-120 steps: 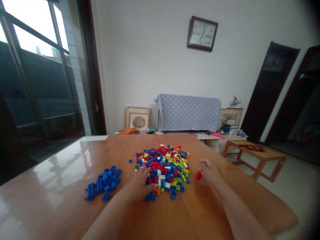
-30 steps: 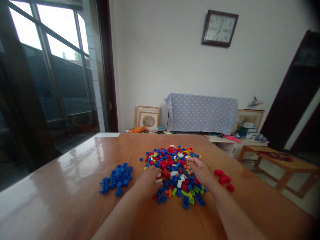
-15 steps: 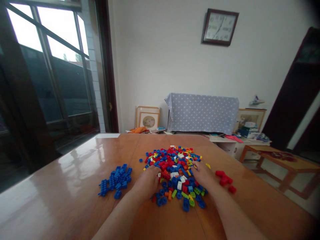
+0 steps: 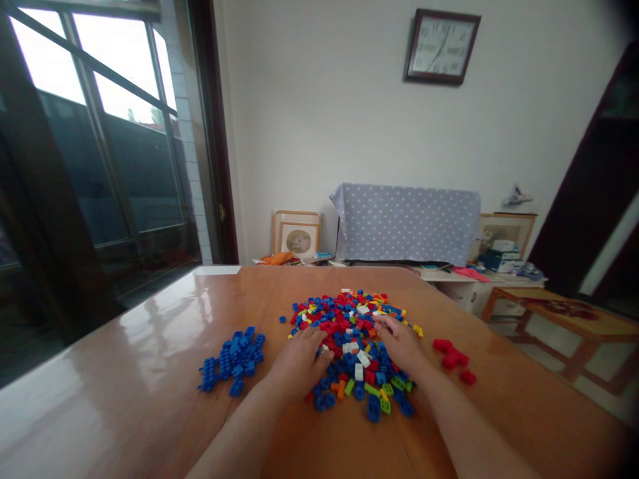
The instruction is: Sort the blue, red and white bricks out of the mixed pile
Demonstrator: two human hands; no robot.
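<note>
A wide heap of mixed toy building bricks [image 4: 349, 332], in red, blue, white, green, yellow and orange, lies on the brown table. At the heap's left side is my left hand [image 4: 302, 359], palm down, with its thumb apart from the fingers and nothing visible in it. My right hand [image 4: 403, 344] reaches over the right side, fingers stretched toward the bricks; its fingertips are partly lost among them. Left of my left hand sits a separate group of blue bricks [image 4: 234, 359]. A few red bricks [image 4: 450, 354] lie right of my right hand.
The glossy wooden table [image 4: 150, 412] runs to the far wall side. Behind it stand a cloth-covered object [image 4: 407, 223] and framed pictures [image 4: 298, 236]. A low wooden stool [image 4: 574, 316] is on the right; a glazed door [image 4: 110, 146] is on the left.
My left hand has lifted slightly and its thumb has spread away from the fingers. The right hand has shifted a little left and up over the heap. The view has tilted slightly.
</note>
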